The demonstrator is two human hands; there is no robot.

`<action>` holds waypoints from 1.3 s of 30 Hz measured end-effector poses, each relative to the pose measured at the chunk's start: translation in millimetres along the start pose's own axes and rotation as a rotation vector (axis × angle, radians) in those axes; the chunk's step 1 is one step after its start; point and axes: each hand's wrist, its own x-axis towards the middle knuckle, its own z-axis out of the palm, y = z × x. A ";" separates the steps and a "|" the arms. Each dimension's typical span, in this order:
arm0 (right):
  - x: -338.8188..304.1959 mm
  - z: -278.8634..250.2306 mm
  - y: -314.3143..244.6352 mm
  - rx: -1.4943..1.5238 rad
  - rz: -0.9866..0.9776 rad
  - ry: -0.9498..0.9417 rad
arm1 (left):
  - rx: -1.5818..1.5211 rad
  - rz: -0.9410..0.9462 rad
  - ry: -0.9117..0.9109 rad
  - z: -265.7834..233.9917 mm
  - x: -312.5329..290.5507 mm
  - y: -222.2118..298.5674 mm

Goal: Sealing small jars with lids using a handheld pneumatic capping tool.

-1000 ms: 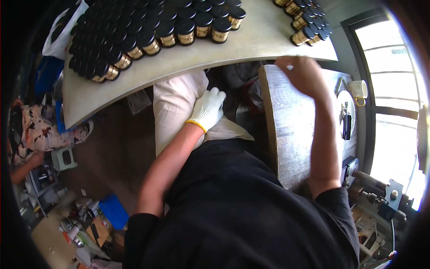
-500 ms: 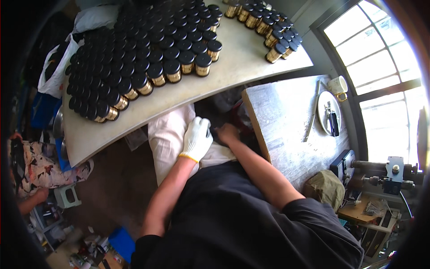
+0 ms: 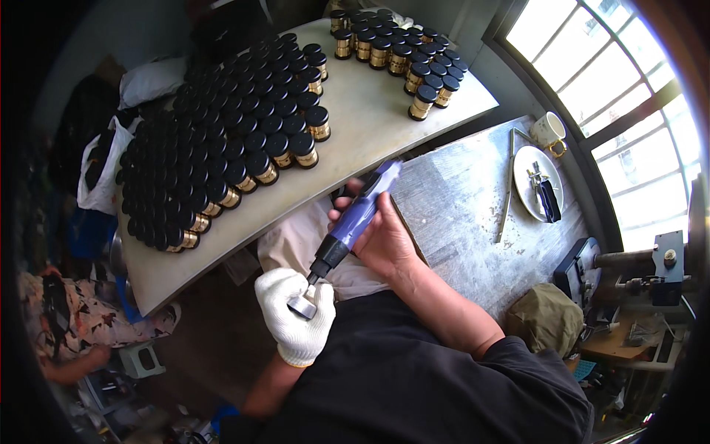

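My left hand (image 3: 292, 325), in a white knit glove with a yellow cuff, grips a small silvery metal piece (image 3: 302, 307) between thumb and fingers. A purple and black power screwdriver (image 3: 353, 220) slants across my bare right hand (image 3: 390, 248), whose fingers wrap round its body. The tool's dark tip points down at the metal piece and seems to meet it; the exact contact is hidden by the gloved fingers. Both hands are over my lap, in front of the pale table (image 3: 370, 122).
Many black-capped gold cylinders (image 3: 303, 148) crowd the pale table, with a smaller group (image 3: 422, 102) farther right. On the grey bench (image 3: 466, 196) lie a plate (image 3: 523, 194) with small tools, a metal rod (image 3: 506, 200) and a mug (image 3: 546, 130). A person (image 3: 81, 318) sits at the left.
Both hands have risen from low over my lap. The purple screwdriver has come into view in my right hand, and the metal piece now shows in my left. The view has shifted slightly.
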 end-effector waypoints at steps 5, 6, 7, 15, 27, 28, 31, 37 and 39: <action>26.7 11.6 -60.1 0.089 -0.278 0.009 | -0.297 -0.118 -0.150 72.5 26.0 -3.4; 37.6 -1.9 -83.4 0.099 -0.316 0.019 | -0.367 -0.194 -0.276 87.2 30.9 -7.6; 46.0 -16.5 -108.6 0.054 -0.390 0.015 | -0.400 -0.123 -0.307 105.6 40.3 -15.1; 61.5 -50.0 -247.5 0.131 -0.767 -0.152 | -0.235 -0.040 -0.259 250.1 142.7 -88.9; 87.5 -108.2 -241.9 0.170 -0.589 -0.195 | -0.154 -0.329 -0.348 312.1 173.9 -93.3; 85.3 -109.8 -245.8 0.167 -0.620 -0.180 | -0.282 -0.330 -0.358 302.6 171.1 -94.3; 82.9 -116.9 -254.0 0.239 -0.700 -0.090 | -0.715 -0.708 -0.458 254.0 156.8 -72.8; 87.0 -114.3 -254.0 0.381 -0.653 -0.022 | -0.469 -0.740 -0.804 210.5 143.0 -41.9; 87.9 -116.0 -252.4 0.389 -0.644 -0.009 | -0.234 -0.492 -0.906 216.0 146.2 -37.1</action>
